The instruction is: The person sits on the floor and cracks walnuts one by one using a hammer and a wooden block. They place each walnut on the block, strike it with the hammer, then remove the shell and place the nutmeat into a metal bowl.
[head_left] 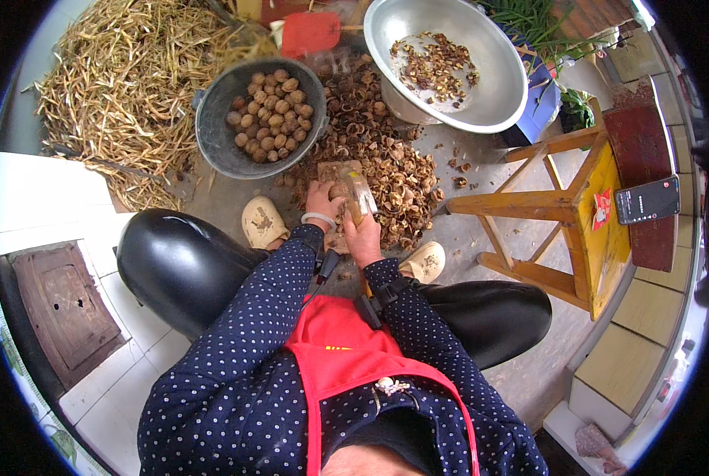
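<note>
My right hand [362,239] is wrapped round the handle of a hammer [361,195], whose head is just beside my left fingers. My left hand [321,203], with a pale bracelet at the wrist, pinches a walnut [337,192] on a brown block [335,170] on the floor. Past the block lies a heap of broken walnut shells [394,170]. A dark grey tub [209,131] with whole walnuts [268,115] stands beyond my left hand. At the far right of the heap, a large silver basin [513,103] holds shelled walnut pieces [435,67].
Dry straw-like stalks [124,87] are piled at the far left. To the right stands a yellow wooden stool [584,222] with a phone [648,201] against a red-brown board [638,135]. A red dustpan-like thing [311,34] lies at the back. White tiles [53,190] border the left.
</note>
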The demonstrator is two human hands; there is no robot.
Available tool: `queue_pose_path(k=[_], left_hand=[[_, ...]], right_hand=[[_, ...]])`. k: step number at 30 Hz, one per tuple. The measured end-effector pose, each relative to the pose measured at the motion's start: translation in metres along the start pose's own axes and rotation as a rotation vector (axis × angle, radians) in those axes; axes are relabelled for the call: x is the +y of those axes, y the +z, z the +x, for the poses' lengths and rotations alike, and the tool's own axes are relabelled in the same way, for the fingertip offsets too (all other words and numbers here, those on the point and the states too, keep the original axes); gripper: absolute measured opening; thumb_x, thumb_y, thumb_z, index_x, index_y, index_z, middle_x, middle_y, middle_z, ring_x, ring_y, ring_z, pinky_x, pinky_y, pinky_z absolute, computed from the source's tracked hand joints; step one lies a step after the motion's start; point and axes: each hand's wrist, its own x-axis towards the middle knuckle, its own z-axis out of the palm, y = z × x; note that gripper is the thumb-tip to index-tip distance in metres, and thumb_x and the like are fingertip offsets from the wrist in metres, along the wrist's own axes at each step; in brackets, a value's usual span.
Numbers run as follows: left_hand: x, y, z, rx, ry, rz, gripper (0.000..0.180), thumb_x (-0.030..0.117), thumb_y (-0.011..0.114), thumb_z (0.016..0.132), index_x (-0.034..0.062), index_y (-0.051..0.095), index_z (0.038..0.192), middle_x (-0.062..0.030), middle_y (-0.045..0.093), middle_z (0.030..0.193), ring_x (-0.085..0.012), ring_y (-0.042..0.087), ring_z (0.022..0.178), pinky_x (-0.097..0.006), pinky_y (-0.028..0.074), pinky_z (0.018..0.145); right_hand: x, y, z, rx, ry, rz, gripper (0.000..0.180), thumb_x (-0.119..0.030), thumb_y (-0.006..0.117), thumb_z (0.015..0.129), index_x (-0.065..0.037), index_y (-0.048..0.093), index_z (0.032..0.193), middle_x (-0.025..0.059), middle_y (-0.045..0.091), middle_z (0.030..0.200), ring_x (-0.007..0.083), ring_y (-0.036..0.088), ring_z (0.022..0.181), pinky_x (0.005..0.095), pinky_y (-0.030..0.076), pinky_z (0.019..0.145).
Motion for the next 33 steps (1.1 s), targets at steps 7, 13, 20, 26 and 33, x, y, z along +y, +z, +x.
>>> queue_pose_path(k=[7, 13, 20, 26, 33], left_hand=[[0.003, -0.008, -0.001, -0.08, -0.094, -0.069, 0.039, 0.017, 0.076, 0.068, 0.0012, 0.06, 0.1, -0.0197, 0.054, 0.105, -0.0362, 0.053, 0.099, -0.041, 0.045, 0.086], [0.006, -0.004, -0.004, -0.054, -0.068, 0.027, 0.041, 0.019, 0.076, 0.069, 0.0018, 0.06, 0.103, -0.0198, 0.053, 0.113, -0.0372, 0.048, 0.109, -0.041, 0.043, 0.091], [-0.005, -0.002, -0.005, -0.025, -0.009, 0.0, 0.042, 0.019, 0.078, 0.067, 0.0018, 0.062, 0.102, -0.0181, 0.054, 0.104, -0.0364, 0.052, 0.101, -0.041, 0.044, 0.087], [0.008, -0.002, 0.006, -0.051, -0.092, -0.026, 0.05, 0.022, 0.078, 0.07, 0.0028, 0.059, 0.111, -0.0224, 0.053, 0.113, -0.0383, 0.053, 0.103, -0.041, 0.046, 0.088], [0.024, -0.003, 0.017, -0.162, -0.026, -0.019, 0.051, 0.019, 0.073, 0.073, 0.0061, 0.052, 0.118, -0.0221, 0.048, 0.122, -0.0391, 0.047, 0.111, -0.042, 0.043, 0.092]], right_hand=[[0.0, 0.001, 0.002, -0.004, -0.027, -0.177, 0.03, -0.021, 0.059, 0.085, 0.003, 0.053, 0.103, 0.0258, 0.063, 0.079, 0.0411, 0.063, 0.077, 0.0434, 0.05, 0.066], [0.007, 0.004, 0.002, -0.077, -0.026, -0.08, 0.029, -0.024, 0.059, 0.085, 0.0, 0.048, 0.097, 0.027, 0.061, 0.079, 0.0455, 0.059, 0.074, 0.0519, 0.046, 0.062], [0.006, -0.005, -0.003, 0.033, 0.033, -0.245, 0.027, -0.021, 0.059, 0.084, 0.001, 0.048, 0.095, 0.0286, 0.06, 0.072, 0.0468, 0.059, 0.073, 0.0516, 0.047, 0.062], [-0.007, -0.009, 0.005, 0.13, 0.054, -0.101, 0.027, -0.021, 0.06, 0.083, 0.0, 0.05, 0.099, 0.0269, 0.061, 0.073, 0.0457, 0.059, 0.073, 0.0493, 0.047, 0.062], [0.01, -0.009, 0.011, 0.154, 0.069, -0.102, 0.028, -0.022, 0.062, 0.082, -0.001, 0.051, 0.096, 0.0252, 0.062, 0.078, 0.0425, 0.061, 0.075, 0.0488, 0.047, 0.065]])
